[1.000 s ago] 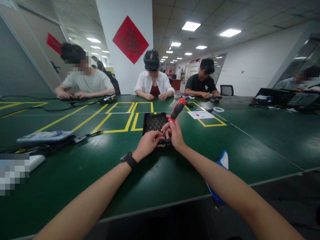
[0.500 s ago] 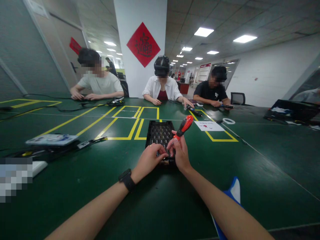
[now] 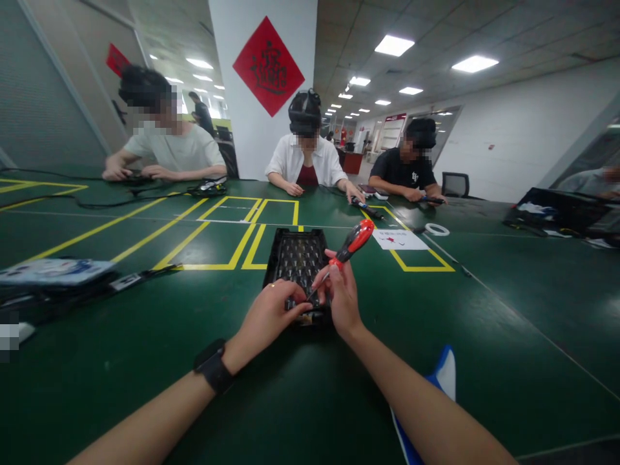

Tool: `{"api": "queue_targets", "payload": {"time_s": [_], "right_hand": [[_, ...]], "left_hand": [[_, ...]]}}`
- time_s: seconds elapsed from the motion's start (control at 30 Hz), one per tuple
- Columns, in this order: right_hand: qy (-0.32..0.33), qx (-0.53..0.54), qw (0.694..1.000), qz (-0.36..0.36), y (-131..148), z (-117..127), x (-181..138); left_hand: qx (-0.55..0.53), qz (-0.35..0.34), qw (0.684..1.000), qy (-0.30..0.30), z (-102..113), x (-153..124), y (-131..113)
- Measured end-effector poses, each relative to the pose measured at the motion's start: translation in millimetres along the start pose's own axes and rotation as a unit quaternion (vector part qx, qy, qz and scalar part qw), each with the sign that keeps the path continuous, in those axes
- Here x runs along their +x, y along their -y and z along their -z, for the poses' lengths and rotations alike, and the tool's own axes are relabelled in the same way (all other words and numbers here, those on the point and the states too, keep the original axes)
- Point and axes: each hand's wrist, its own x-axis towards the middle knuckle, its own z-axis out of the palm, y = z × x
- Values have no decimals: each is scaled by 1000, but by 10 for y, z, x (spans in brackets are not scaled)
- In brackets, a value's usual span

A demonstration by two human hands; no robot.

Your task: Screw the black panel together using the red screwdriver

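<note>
A black plastic tray [image 3: 272, 261] with rows of small metallic pieces inside lies on the green table in front of me. My right hand [image 3: 341, 294] is closed around a screwdriver [image 3: 356, 240] with a red and black handle. Its handle tilts up to the right, and its thin shaft points down toward the near end of the tray. At the tray's near left corner, my left hand [image 3: 278, 309] has its thumb and fingers pinched together. What lies between those fingertips is too small to make out. The screwdriver's tip is close to the left fingertips.
Yellow tape [image 3: 208, 266] marks rectangles on the green table [image 3: 310, 400]. A paper sheet [image 3: 400, 239] and a white tape roll [image 3: 436, 229] lie beyond my right hand. A blue and white object [image 3: 446, 374] is beside my right forearm. Cables and a flat box [image 3: 58, 271] lie left. Several people sit opposite.
The view has shifted, so most things appear further left. Both hands stay at the tray's near end, and the screwdriver remains in my right hand with its shaft now more visible.
</note>
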Motion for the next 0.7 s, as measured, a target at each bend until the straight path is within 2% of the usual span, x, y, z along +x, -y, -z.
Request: {"api": "queue_targets", "payload": {"time_s": [0.3, 0.5, 0.7], "right_hand": [[-3, 8, 1000, 4, -12, -56, -14], [51, 3, 998, 34, -87, -46, -56], [44, -15, 996, 76, -137, -53, -78]], "left_hand": [[-6, -13, 1000, -6, -29, -10, 59], [-6, -36, 999, -11, -37, -54, 86], [-31, -58, 998, -20, -48, -91, 85]]}}
